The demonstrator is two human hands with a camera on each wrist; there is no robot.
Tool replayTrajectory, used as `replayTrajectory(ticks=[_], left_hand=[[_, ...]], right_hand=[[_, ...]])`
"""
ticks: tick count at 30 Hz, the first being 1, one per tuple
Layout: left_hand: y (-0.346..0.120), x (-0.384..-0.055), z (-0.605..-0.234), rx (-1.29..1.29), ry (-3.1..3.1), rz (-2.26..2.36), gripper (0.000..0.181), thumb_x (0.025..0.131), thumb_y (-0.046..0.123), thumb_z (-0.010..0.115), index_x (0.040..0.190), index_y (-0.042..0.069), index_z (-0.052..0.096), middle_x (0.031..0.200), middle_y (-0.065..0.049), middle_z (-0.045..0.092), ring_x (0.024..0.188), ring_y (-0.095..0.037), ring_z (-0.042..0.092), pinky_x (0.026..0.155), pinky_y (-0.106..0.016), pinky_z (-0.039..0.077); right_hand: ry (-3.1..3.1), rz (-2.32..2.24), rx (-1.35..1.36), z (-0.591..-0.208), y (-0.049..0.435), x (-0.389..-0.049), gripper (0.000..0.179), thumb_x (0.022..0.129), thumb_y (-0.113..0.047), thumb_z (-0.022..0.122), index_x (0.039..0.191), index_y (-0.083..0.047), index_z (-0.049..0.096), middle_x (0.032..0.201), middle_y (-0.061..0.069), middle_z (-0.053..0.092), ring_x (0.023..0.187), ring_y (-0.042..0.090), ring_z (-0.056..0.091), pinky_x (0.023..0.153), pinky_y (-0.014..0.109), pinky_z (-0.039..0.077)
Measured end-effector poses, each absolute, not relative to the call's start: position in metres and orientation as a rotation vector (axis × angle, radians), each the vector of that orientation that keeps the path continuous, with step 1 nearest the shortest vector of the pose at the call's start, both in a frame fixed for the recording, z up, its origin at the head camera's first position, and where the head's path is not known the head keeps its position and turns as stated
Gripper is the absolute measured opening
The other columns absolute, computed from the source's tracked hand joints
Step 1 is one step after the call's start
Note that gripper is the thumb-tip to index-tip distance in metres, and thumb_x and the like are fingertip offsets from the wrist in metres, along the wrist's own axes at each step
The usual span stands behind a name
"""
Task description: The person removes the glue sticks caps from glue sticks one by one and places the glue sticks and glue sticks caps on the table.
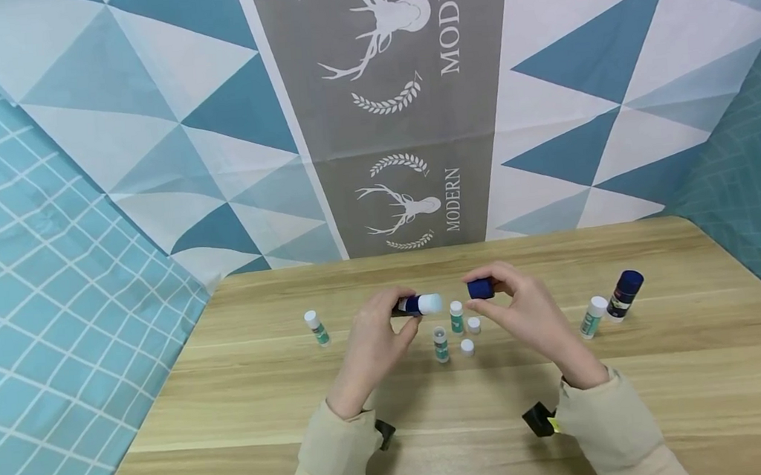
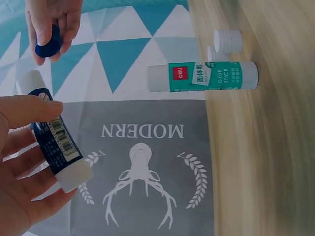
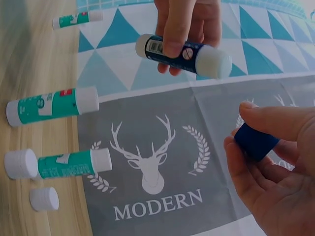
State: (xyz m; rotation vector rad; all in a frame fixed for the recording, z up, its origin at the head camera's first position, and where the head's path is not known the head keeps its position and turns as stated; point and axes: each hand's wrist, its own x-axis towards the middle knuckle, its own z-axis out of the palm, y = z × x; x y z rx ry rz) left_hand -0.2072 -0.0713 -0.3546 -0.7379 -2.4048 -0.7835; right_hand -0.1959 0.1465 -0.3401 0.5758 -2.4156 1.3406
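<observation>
My left hand (image 1: 375, 326) grips a dark blue glue stick (image 2: 55, 132) with its white end uncovered and pointing toward the right. Between the thumb and fingers of my right hand (image 1: 519, 307) is a dark blue cap (image 3: 256, 142), held apart from the stick. Both hands are raised above the table. Below and between them stand a green glue stick without its cap (image 1: 441, 345) and a green glue stick with a white top (image 1: 457, 318). Two loose white caps, one nearer (image 1: 467, 348) and one farther (image 1: 474, 325), sit just right of these.
Another green glue stick (image 1: 317, 329) stands to the left on the wooden table (image 1: 247, 412). At the right stand a white-capped green glue stick (image 1: 593, 317) and a dark blue one (image 1: 625, 296), close together. A patterned cloth (image 1: 406, 131) hangs behind the table.
</observation>
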Motion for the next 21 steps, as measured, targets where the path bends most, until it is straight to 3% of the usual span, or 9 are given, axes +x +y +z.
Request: replayTrajectory(ticks=[6, 9, 14, 21], left_hand=[[-0.072, -0.211, -0.358, -0.676, -2.388, -0.934, 0.030, 0.072, 0.002, 0.071, 0.100, 0.007, 0.060, 0.099, -0.005, 0.056, 0.086, -0.016, 0.059, 0.077, -0.028, 0.051], [-0.073, -0.213, -0.360, -0.650, -2.371, -0.991, 0.031, 0.073, 0.002, 0.071, 0.101, 0.008, 0.061, 0.099, -0.005, 0.055, 0.086, -0.016, 0.057, 0.077, -0.029, 0.050], [-0.073, -0.215, -0.363, -0.624, -2.338, -1.011, 0.031, 0.074, 0.004, 0.071, 0.103, 0.009, 0.063, 0.099, -0.004, 0.060, 0.087, -0.015, 0.058, 0.078, -0.032, 0.049], [-0.077, -0.220, -0.369, -0.553, -2.379, -1.094, 0.029, 0.076, 0.008, 0.070, 0.104, 0.008, 0.064, 0.102, -0.006, 0.067, 0.095, -0.021, 0.062, 0.085, -0.038, 0.049]], right_hand=[[-2.482, 1.297, 0.529, -0.342, 0.151, -0.200, 0.030, 0.078, -0.008, 0.070, 0.108, -0.009, 0.062, 0.106, 0.008, 0.062, 0.088, 0.020, 0.062, 0.076, 0.037, 0.051], [-2.551, 1.210, 0.507, -0.344, 0.153, -0.202, 0.031, 0.078, -0.009, 0.070, 0.108, -0.008, 0.062, 0.103, 0.009, 0.063, 0.080, 0.018, 0.059, 0.068, 0.031, 0.051], [-2.653, 1.116, 0.486, -0.348, 0.156, -0.205, 0.030, 0.079, -0.013, 0.070, 0.107, -0.007, 0.061, 0.093, 0.012, 0.064, 0.068, 0.016, 0.051, 0.058, 0.026, 0.044], [-2.704, 1.084, 0.495, -0.353, 0.160, -0.211, 0.024, 0.078, -0.011, 0.070, 0.101, -0.007, 0.062, 0.091, 0.011, 0.064, 0.067, 0.017, 0.051, 0.058, 0.027, 0.044]])
